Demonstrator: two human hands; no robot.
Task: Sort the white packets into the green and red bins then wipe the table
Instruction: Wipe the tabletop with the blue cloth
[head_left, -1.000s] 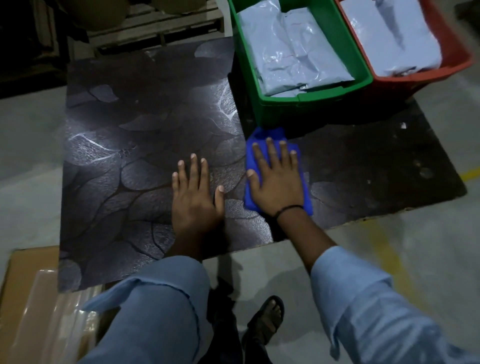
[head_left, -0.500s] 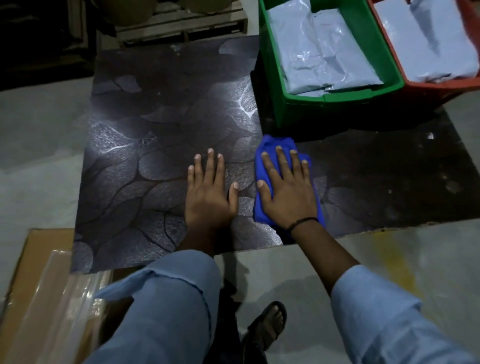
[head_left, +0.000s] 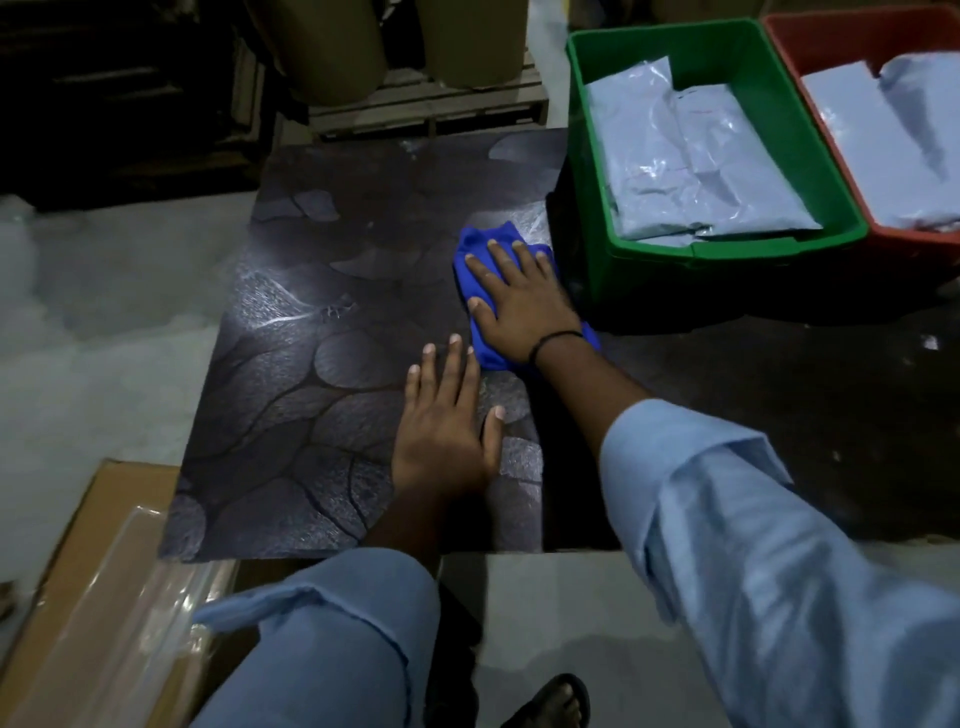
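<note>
The right hand (head_left: 519, 306) has pushed the blue cloth (head_left: 470, 249) forward on the bench (head_left: 322, 364), away from the left hand (head_left: 441, 431), to just beside the green bin (head_left: 727, 254). Its fingers press straight and apart on the cloth; the left fingers lie flat, holding nothing. The white packets (head_left: 691, 171) lie in this bin and the red bin (head_left: 924, 241), so only wiping seems left.

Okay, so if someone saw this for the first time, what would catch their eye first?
The bright blue cloth stands out most, pressed flat under the right hand on the dark patterned table. The left hand rests flat on the table just beside it. At upper right, the green bin and the red bin sit side by side, both holding white packets.
</note>
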